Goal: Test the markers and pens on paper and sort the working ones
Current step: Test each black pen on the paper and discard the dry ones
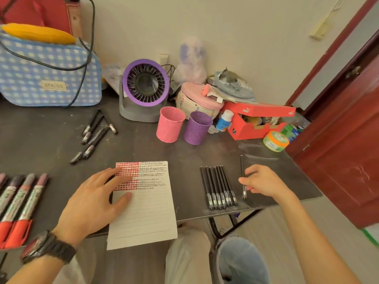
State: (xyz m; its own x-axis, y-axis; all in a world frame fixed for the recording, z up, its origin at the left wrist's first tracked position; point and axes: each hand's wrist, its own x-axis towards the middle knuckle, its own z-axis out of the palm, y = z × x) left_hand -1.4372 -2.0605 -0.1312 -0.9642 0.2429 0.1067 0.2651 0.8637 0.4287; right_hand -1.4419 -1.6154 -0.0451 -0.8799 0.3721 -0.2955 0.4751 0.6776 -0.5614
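Observation:
A lined paper sheet [147,208] lies at the table's front edge, its top rows filled with red and black test marks. My left hand [96,201] rests flat on the sheet's left side, fingers spread. My right hand [262,181] pinches a single black pen [242,175] that lies on the table right of a tidy row of several black pens [218,187]. Red-capped markers [18,206] lie side by side at the left edge. A loose pile of black pens [94,134] sits at the back left. A pink cup [170,124] and a purple cup [197,128] stand behind the paper.
A purple-ringed fan [144,89], a blue checked bag [47,74], a pink-lidded basket [196,99], a red shoebox [258,119] and a tape roll [275,141] crowd the back. A red door [344,140] stands at the right. The table's right front corner is beside my right wrist.

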